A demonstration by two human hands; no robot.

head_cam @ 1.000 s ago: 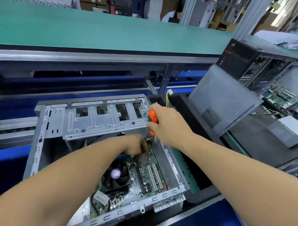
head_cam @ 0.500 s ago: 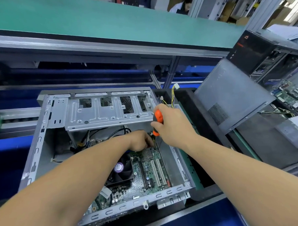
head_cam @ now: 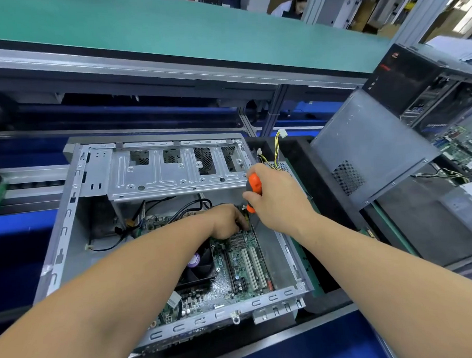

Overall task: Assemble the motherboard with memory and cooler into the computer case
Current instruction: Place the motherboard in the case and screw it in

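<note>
An open grey computer case (head_cam: 69,218) lies on its side in front of me. Inside it sits the green motherboard (head_cam: 233,271) with its black cooler fan (head_cam: 198,267) and white slots. My right hand (head_cam: 279,198) grips an orange-handled screwdriver (head_cam: 254,186), tip down at the board's far right corner. My left hand (head_cam: 227,222) rests on that same corner, fingers pinched around the screwdriver's tip; what they hold is hidden.
A metal drive cage (head_cam: 175,170) spans the case's far side, with black cables (head_cam: 176,211) below it. A grey side panel (head_cam: 368,146) leans at the right against another black case (head_cam: 420,81). A green conveyor (head_cam: 168,24) runs beyond.
The view has tilted down and shifted, so the case sits lower and more of its inside shows. Both hands stay at the board's far right corner with the screwdriver.
</note>
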